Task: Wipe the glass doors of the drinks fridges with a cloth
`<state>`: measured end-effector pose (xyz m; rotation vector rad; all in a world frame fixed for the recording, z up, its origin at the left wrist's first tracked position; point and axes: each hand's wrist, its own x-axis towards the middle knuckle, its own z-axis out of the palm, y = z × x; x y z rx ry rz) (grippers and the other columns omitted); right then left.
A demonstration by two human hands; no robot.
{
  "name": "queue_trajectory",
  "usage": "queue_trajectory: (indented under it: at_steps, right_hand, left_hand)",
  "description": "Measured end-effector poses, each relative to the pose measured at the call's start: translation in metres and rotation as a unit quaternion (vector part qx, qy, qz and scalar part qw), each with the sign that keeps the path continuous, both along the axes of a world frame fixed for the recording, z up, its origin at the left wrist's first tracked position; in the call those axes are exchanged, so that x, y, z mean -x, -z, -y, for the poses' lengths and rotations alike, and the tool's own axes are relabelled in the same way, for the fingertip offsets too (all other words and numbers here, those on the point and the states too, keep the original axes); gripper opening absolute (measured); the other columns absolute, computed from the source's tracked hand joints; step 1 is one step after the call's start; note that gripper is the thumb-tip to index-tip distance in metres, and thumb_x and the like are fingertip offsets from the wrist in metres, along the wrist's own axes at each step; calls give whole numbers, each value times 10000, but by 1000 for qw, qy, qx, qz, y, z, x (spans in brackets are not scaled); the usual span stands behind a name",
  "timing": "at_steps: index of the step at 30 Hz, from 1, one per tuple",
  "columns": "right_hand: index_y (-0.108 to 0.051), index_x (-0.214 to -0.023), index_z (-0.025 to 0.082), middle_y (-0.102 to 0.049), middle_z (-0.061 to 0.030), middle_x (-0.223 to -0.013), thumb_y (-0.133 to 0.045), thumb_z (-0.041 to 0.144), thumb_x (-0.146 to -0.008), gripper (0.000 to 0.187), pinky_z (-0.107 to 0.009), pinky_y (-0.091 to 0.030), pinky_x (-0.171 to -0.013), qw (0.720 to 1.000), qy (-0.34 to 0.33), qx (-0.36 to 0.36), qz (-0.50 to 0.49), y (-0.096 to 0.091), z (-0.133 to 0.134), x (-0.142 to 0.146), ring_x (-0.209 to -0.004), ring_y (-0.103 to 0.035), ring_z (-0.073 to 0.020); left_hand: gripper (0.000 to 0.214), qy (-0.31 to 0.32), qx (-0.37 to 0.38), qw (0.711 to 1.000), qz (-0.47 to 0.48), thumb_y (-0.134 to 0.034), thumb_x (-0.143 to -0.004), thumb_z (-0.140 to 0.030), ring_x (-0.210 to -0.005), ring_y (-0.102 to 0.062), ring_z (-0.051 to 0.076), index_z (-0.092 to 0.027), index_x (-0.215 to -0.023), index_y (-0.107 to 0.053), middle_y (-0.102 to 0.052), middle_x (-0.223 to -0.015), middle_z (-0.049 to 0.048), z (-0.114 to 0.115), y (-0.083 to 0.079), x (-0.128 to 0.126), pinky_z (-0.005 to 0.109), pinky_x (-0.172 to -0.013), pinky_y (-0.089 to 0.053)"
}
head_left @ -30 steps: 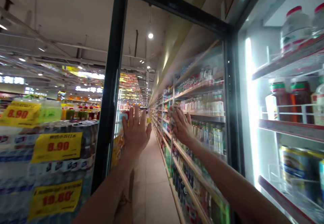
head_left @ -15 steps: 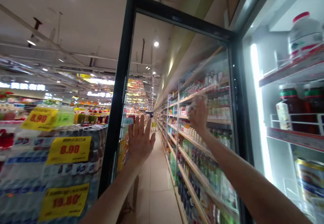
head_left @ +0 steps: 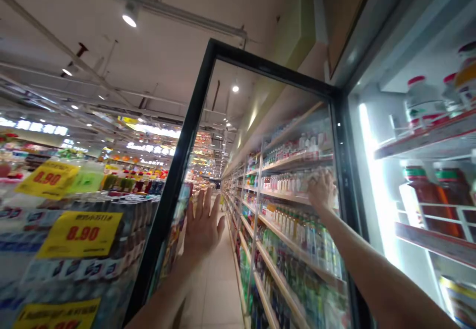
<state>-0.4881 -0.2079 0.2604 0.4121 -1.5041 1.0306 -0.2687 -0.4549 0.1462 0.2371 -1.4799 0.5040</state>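
The black-framed glass cooler door (head_left: 245,170) stands swung open before the person, meeting the lit drinks cooler (head_left: 386,180) on the right. The left hand (head_left: 204,220) is released, fingers spread, palm toward the pane — the right hand (head_left: 322,188), near the hinge side, is too blurred to tell whether it grasps anything. Green-capped bottles (head_left: 431,197) stand inside the cooler.

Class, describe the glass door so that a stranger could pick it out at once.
Find the brightly lit cooler at the right edge. Left of it, mid-view, the glass door stands open, left hand and right hand raised at it. Unlike the stacked drinks farther left, it is a see-through pane in a thick dark frame.
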Motion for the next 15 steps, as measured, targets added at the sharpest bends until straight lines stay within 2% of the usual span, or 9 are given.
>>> queue_trajectory:
  at_steps: [3,4,6,8,9,10,11,12,15]
  right_hand:
    - [-395,-1352,225,-356,-96,-1435,-379,262,-812,541,-526,-256,-1054,994,-17,-90,-63,5,52,-36,-1333,-295,-246]
    - [-388,-1355,246,-345,-82,-1445,-382,247,-814,541,-522,-245,-1061,981,-23,-155,-115,8,73,-52,-1341,-285,-235]
    - [-377,-1361,255,-318,-63,-1463,-388,239,-827,534,-504,-212,-1082,932,-33,-277,-232,14,110,-81,-1370,-226,-214]
    - [-347,-1377,258,-307,-50,-1471,-403,241,-837,543,-491,-181,-1097,880,-36,-356,-312,18,129,-97,-1386,-181,-201]
    - [-338,-1381,269,-314,-43,-1468,-411,236,-837,550,-488,-171,-1102,866,-34,-374,-330,19,129,-97,-1386,-182,-195]
    - [-338,-1379,280,-326,-39,-1462,-417,224,-833,554,-489,-165,-1103,864,-31,-379,-331,19,123,-93,-1381,-199,-192]
    - [-349,-1371,288,-340,-40,-1455,-418,209,-828,553,-496,-164,-1101,873,-25,-370,-316,18,112,-84,-1372,-225,-194]
    - [-371,-1358,290,-356,-46,-1445,-413,192,-823,546,-506,-169,-1095,894,-19,-344,-286,16,97,-72,-1360,-253,-199]
    - [-436,-1321,248,-383,-90,-1421,-383,194,-818,508,-537,-219,-1063,979,-1,-164,-124,7,42,-27,-1330,-307,-241]
  left_hand:
    - [652,-4,13,1000,-2,-439,-872,-261,-1383,-159,300,-203,-1448,-139,-211,-1490,130,6,0,4,538,-1095,-188]
    - [652,-3,16,1000,-2,-439,-871,-261,-1383,-160,299,-200,-1447,-142,-214,-1489,132,8,0,5,538,-1097,-182]
    - [650,2,22,1000,0,-441,-870,-266,-1383,-160,298,-199,-1446,-150,-212,-1489,131,12,-1,7,536,-1102,-171]
    - [641,7,24,1000,0,-439,-872,-269,-1383,-162,293,-199,-1445,-160,-212,-1488,129,15,-1,9,532,-1105,-165]
    - [633,8,24,1000,-1,-435,-874,-270,-1384,-162,290,-199,-1444,-168,-214,-1488,127,15,-1,9,528,-1106,-165]
    - [624,8,24,1000,-2,-431,-877,-273,-1384,-161,286,-198,-1442,-178,-219,-1486,125,15,-2,9,522,-1107,-167]
    - [611,8,21,1000,-3,-425,-880,-276,-1385,-160,281,-196,-1439,-191,-223,-1485,124,15,-1,9,517,-1107,-170]
    - [598,7,17,1000,-4,-420,-883,-278,-1386,-160,278,-194,-1435,-207,-227,-1484,123,14,-1,9,514,-1108,-172]
    - [558,4,4,1000,-4,-410,-883,-278,-1385,-159,285,-179,-1415,-273,-234,-1481,131,11,-1,9,522,-1108,-160]
